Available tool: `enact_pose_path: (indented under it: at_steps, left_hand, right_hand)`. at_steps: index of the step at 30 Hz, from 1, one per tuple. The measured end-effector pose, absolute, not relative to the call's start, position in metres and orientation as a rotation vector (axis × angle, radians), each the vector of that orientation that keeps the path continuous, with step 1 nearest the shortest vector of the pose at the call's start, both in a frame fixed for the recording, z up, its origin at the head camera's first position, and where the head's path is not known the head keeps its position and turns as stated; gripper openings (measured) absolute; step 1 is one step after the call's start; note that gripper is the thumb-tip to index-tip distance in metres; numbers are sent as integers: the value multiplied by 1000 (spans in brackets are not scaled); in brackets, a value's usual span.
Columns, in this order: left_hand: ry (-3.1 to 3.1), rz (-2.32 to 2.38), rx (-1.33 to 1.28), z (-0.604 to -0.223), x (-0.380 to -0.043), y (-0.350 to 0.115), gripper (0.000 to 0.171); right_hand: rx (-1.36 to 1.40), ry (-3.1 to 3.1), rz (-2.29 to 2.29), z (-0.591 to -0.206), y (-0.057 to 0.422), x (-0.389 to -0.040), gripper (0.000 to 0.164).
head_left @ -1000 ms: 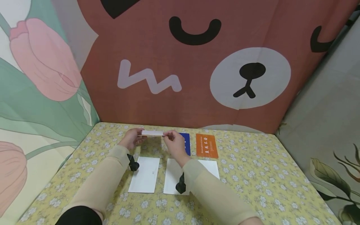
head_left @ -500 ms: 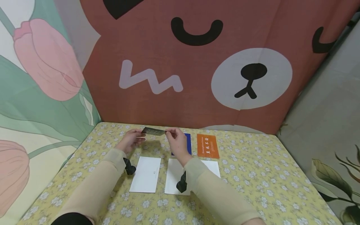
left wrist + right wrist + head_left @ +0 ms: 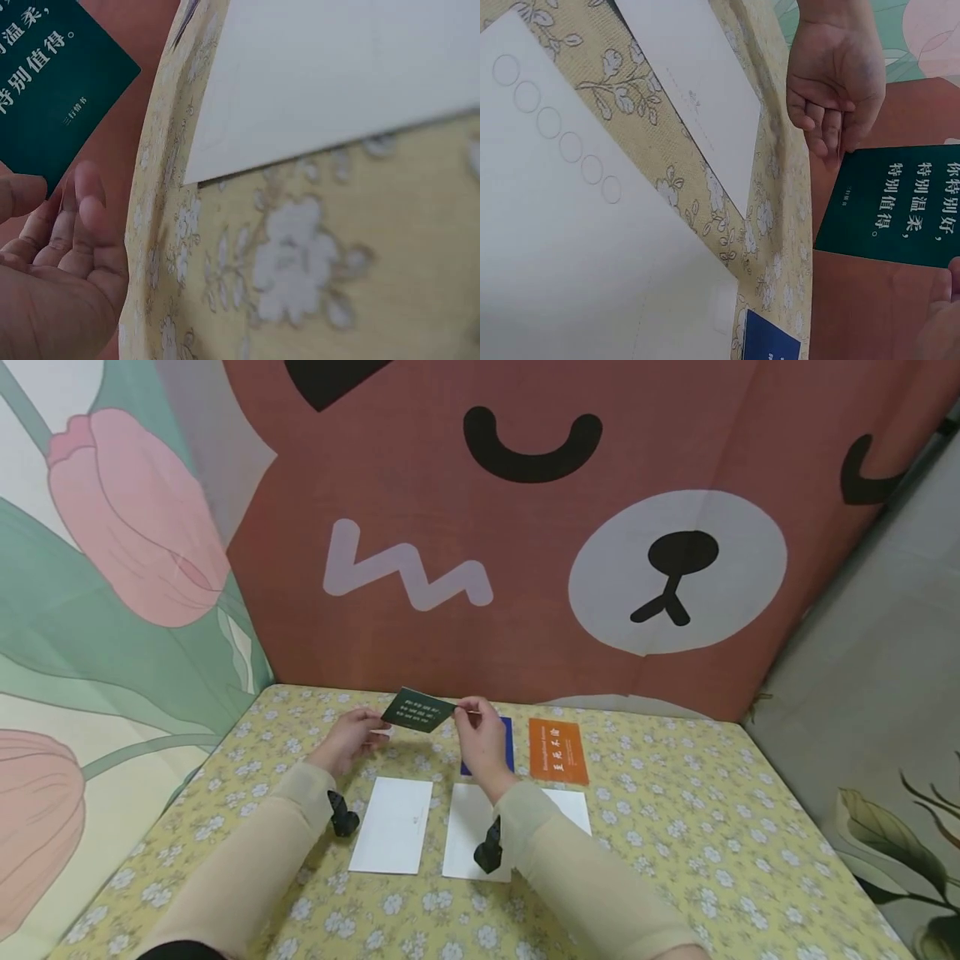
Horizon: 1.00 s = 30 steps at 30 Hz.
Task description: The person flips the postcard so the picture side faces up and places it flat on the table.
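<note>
A dark green postcard (image 3: 418,710) with white printed lettering is held up over the far part of the table, tilted, its printed side facing me. My left hand (image 3: 350,739) pinches its left corner between thumb and fingers; the left wrist view shows the thumb right at the corner of the postcard (image 3: 60,90). At the opposite corner, my right hand (image 3: 482,739) pinches the card with thumb and fingertips. Only a bit of that right hand (image 3: 941,322) shows at the edge of the right wrist view, where the lettering reads sideways.
White cards lie in a near row: one at left (image 3: 392,827), one in the middle (image 3: 472,835), and one at right (image 3: 567,810) partly under my right sleeve. Behind them are a blue card (image 3: 507,747), half hidden, and an orange card (image 3: 558,752). A floral cloth (image 3: 675,860) covers the table.
Between both hands, the postcard has turned from its white side, seen nearly edge-on, to its green lettered side. My right hand has risen slightly.
</note>
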<state>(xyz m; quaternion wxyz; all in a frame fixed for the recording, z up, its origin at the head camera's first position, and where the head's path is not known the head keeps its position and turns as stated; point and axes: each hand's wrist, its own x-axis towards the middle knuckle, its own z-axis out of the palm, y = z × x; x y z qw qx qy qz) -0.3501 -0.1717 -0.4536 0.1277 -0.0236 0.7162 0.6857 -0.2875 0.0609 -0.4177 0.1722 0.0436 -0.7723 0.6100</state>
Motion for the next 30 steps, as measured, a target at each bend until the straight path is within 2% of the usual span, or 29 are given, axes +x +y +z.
enact_pose_path:
  at_steps: [12, 21, 30]
  left_hand:
    - [2235, 1895, 20, -454, -338, -178, 22]
    - [2275, 1985, -4, -459, -330, -174, 19]
    - [2259, 2022, -39, -461, -324, -173, 20]
  right_hand:
    - [21, -2147, 1838, -418, 62, -292, 14]
    - [-95, -2169, 1896, -410, 57, -292, 35]
    - [-153, -2145, 2091, -404, 56, -294, 47]
